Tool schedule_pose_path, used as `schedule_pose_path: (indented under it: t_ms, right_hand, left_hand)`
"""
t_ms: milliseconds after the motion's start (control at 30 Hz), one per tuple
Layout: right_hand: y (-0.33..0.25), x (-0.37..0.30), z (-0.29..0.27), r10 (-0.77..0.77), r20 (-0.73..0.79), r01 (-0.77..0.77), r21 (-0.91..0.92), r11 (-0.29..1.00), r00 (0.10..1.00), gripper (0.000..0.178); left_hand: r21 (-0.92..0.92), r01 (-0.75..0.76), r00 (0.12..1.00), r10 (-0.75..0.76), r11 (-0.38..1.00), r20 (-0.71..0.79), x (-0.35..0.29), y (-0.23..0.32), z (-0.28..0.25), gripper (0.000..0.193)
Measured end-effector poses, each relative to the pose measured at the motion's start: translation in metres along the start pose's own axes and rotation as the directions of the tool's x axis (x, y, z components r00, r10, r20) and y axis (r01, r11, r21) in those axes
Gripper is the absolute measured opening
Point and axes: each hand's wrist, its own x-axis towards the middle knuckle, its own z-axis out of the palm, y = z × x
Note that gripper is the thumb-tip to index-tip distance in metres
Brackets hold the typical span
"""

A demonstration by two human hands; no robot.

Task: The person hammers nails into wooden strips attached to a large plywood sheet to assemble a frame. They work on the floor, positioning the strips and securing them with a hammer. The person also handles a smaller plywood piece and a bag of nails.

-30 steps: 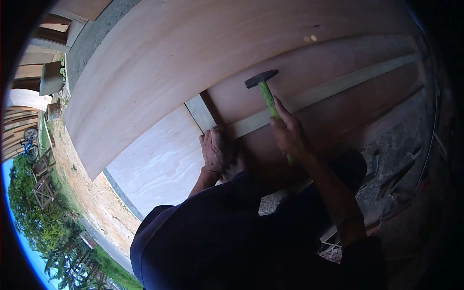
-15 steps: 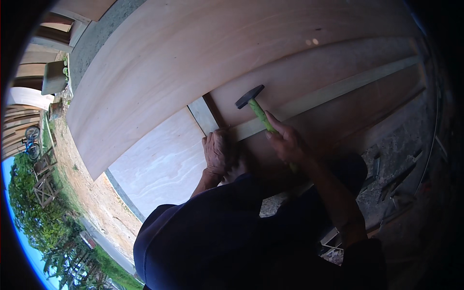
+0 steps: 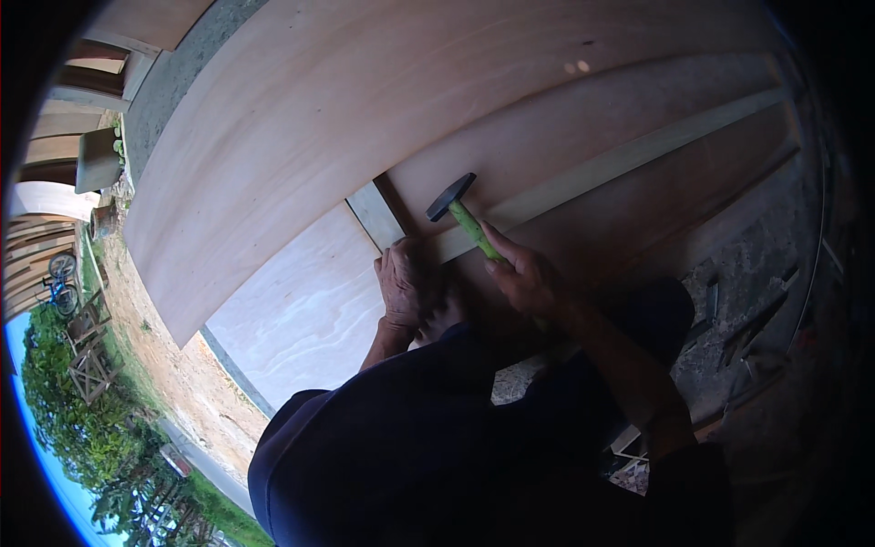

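Observation:
My right hand (image 3: 529,278) is wrapped round the green handle of a hammer (image 3: 469,223). Its dark metal head is raised just right of my left hand (image 3: 403,283). That left hand has its fingers curled at the corner where a short pale wooden strip (image 3: 375,211) meets a long wooden strip (image 3: 592,175). Whatever its fingers may pinch is hidden from view. Both strips lie against thin plywood panels, one of them a lighter sheet (image 3: 292,310) left of my hand. A dark gap or edge runs beside the short strip.
A large plywood sheet (image 3: 273,137) spans the far side, its corner jutting left. Dark scraps (image 3: 756,319) lie on rough ground at the right. Beyond the left edge are bare soil (image 3: 173,356), a blue bicycle (image 3: 62,284), wooden frames (image 3: 91,374) and trees.
The hammer and my right hand have moved a little left, bringing the hammer head closer to my left hand. My left hand stays at the same corner. The view has shifted slightly.

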Motion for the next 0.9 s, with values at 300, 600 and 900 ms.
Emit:
schedule_pose_path:
  t_ms: [300, 600, 900]
  right_hand:
    - [0.045, 0.021, 0.013, -0.361, -0.150, 0.339, -0.153, 0.928, 0.920, 0.061]
    - [0.026, 0.016, 0.011, -0.254, -0.067, 0.253, -0.017, 0.967, 0.965, 0.064]
    - [0.050, 0.031, 0.019, -0.567, -0.278, 0.513, -0.246, 0.823, 0.776, 0.063]
  left_hand:
    - [-0.032, -0.049, 0.996, 0.047, 0.998, -0.075, -0.004, -0.010, 0.020, 0.049]
    - [-0.027, -0.055, 0.994, 0.052, 0.998, -0.092, -0.005, -0.008, 0.009, 0.046]
    - [-0.067, -0.057, 0.987, 0.046, 0.996, -0.154, -0.002, 0.000, 0.013, 0.051]
